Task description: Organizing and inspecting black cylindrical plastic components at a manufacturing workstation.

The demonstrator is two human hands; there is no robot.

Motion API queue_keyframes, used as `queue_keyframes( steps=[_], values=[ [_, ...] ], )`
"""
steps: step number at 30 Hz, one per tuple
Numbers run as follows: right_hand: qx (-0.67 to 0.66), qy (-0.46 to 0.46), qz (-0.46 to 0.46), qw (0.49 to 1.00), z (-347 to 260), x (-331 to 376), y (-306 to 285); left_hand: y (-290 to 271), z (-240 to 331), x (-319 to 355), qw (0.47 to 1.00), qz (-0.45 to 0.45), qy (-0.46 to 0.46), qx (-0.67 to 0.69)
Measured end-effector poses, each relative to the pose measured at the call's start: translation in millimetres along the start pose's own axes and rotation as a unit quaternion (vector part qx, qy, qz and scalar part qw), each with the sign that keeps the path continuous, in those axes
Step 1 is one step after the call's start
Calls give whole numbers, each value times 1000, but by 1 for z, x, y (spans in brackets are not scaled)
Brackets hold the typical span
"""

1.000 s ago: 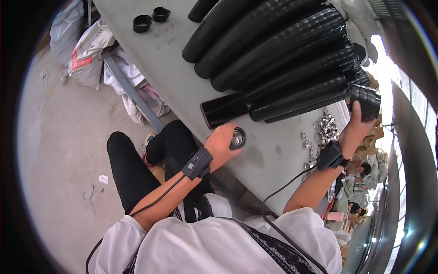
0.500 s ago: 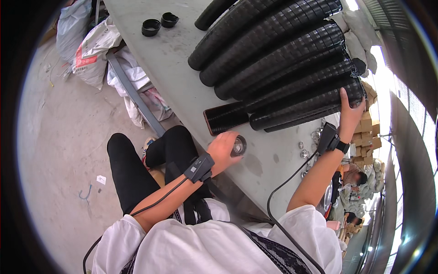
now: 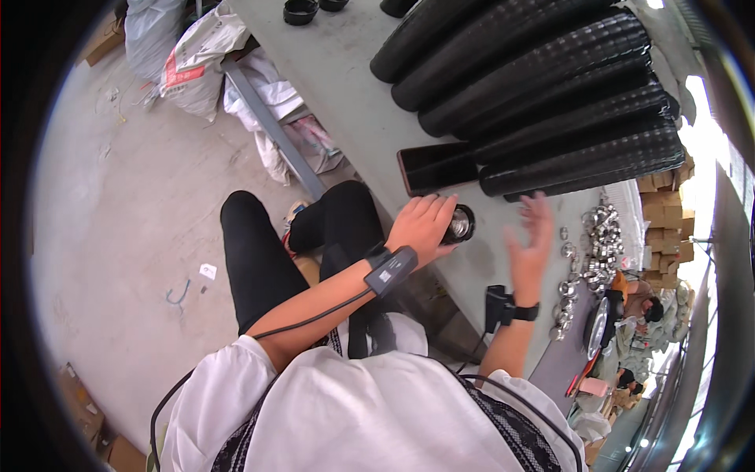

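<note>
My left hand [image 3: 423, 230] grips a small round black cup [image 3: 465, 214] with a shiny metal piece [image 3: 458, 227] inside it, at the near edge of the grey table [image 3: 346, 94]. To the right of it my right hand [image 3: 532, 245] hovers over the table, empty, its thumb and fingers apart and slightly blurred. Beyond both hands lie several long rows of stacked black cups [image 3: 582, 161], side by side. A dark phone [image 3: 437, 167] rests flat between the left hand and those rows.
Many small shiny metal parts [image 3: 602, 244] are heaped at the right, some in a line toward me. Two loose black cups [image 3: 300, 11] stand at the far left. White sacks [image 3: 193, 75] and a metal bar [image 3: 271, 126] are beside the table. Other people [image 3: 643, 308] sit farther right.
My right hand has come away from the right end of the nearest black row, back toward my left hand. The left hand keeps its cup. The whole view has shifted.
</note>
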State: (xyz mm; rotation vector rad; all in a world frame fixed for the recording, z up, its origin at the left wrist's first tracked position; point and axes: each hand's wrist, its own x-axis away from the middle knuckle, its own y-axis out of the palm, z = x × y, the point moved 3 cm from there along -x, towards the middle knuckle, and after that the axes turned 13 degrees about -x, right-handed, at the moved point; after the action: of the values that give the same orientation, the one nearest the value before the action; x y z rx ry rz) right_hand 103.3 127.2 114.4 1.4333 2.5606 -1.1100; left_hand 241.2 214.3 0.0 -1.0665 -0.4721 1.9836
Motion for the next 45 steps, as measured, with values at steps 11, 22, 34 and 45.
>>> queue_keyframes(
  steps=[11, 22, 34, 45],
  values=[
    [-68, 5, 55, 996, 30, 12, 27, -3, 1, 5, 999, -17, 30, -29],
    [-200, 68, 95, 973, 37, -5, -2, -2, 1, 8, 995, -45, 48, -74],
    [49, 89, 51, 994, 90, 28, 32, 1, 1, 8, 992, -34, 54, -109],
    [113, 212, 170, 956, 140, 9, -23, 3, 7, 3, 985, -56, 72, -148]
  ],
)
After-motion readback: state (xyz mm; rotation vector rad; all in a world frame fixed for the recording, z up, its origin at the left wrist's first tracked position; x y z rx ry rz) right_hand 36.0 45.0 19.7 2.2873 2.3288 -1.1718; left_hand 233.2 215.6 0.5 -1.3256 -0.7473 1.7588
